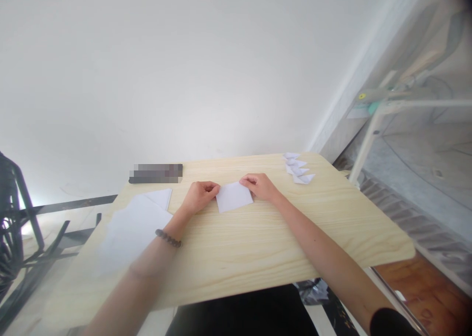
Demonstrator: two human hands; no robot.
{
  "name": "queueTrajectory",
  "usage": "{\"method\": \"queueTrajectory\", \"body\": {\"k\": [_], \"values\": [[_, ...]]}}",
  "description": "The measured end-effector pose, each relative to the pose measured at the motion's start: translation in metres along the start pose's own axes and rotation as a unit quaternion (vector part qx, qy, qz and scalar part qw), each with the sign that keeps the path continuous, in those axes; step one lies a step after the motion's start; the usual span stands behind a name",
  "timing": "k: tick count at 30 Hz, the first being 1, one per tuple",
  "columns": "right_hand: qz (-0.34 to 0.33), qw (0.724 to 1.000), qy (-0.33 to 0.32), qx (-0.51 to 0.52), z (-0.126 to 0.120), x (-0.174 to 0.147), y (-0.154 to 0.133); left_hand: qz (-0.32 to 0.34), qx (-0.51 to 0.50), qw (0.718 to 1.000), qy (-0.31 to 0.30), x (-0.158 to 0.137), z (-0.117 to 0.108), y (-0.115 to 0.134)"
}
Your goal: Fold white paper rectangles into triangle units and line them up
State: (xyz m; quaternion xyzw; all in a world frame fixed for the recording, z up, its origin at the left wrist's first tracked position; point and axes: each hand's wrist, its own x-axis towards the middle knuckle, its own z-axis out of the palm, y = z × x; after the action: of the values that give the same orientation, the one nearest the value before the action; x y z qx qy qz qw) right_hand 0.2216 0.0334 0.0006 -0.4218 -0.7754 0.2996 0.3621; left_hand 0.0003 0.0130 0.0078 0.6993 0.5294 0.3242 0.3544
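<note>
A small white sheet of paper [234, 197], roughly rectangular, lies near the middle of the wooden table between my hands. My left hand [201, 196] pinches its upper left corner between thumb and fingers. At the upper right corner, my right hand [258, 185] grips the paper the same way. Whether the paper is folded double I cannot tell. Several folded white paper boats [303, 179] stand in a row at the far right of the table. White paper sheets [136, 228] lie loosely piled to the left, partly behind my left forearm.
A dark, flat, blurred-out object [157, 174] lies at the table's [228, 262] back left edge, near the white wall. A black chair [14, 218] stands off to the left. On the right is a white metal frame [368, 139].
</note>
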Motion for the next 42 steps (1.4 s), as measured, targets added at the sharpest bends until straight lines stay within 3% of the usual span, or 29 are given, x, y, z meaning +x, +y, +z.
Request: {"method": "queueTrajectory", "body": {"k": [8,20,25,33,39,42], "values": [[0.052,0.997,-0.036,0.042,-0.003,0.001,0.008,0.015,0.016,0.999,-0.026,0.001,-0.004,-0.004],[0.072,0.996,-0.014,0.051,-0.009,-0.001,0.013,-0.014,-0.051,0.999,-0.011,0.001,-0.004,-0.007],[0.015,1.000,-0.007,0.010,-0.001,-0.001,0.008,0.005,-0.073,0.997,-0.014,0.001,0.000,-0.004],[-0.020,1.000,0.010,-0.018,0.016,-0.001,-0.001,0.062,0.056,0.997,0.003,-0.001,0.000,0.000],[-0.025,0.998,-0.004,-0.056,0.008,0.001,0.002,0.056,0.074,0.996,-0.003,0.000,0.000,-0.001],[0.015,1.000,-0.005,-0.019,0.002,0.001,0.006,0.051,0.076,0.996,-0.006,0.001,-0.001,-0.001]]}}
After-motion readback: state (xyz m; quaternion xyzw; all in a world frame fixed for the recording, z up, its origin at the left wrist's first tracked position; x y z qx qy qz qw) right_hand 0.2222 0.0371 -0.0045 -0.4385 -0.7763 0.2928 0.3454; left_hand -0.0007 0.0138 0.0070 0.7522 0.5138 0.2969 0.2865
